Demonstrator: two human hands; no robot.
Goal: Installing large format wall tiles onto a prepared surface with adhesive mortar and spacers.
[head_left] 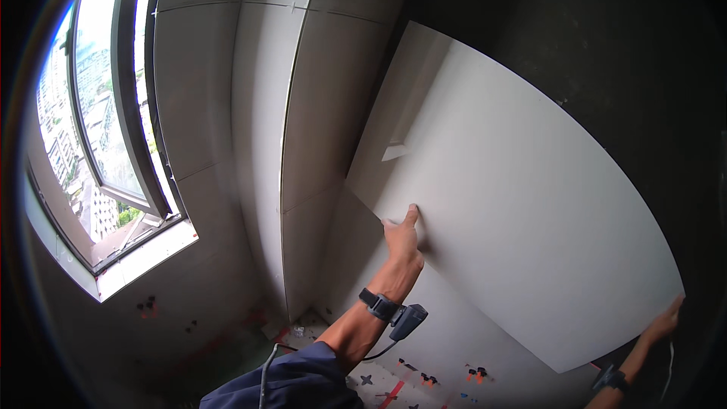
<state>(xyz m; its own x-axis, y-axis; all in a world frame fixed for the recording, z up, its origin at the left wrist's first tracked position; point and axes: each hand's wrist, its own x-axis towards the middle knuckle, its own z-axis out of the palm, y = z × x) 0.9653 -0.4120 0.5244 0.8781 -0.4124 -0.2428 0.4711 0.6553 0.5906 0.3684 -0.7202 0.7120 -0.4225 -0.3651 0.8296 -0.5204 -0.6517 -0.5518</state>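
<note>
A large glossy light-grey wall tile stands against the dark bare wall, above a row of similar pale tiles. My left hand grips its lower edge near the left end. The thumb lies on the tile's face, and the other fingers are mostly hidden at the edge. At the lower right corner, my right hand holds the tile's right edge, with its fingertips partly out of sight. Dark straps circle both wrists; a small black device with a cable hangs from the left one.
An open window with a pale sill is at the left. Beside it, a tiled column juts out near the corner. Orange and black tile levelling clips sit low down. Unfinished dark wall surrounds the tile above and right.
</note>
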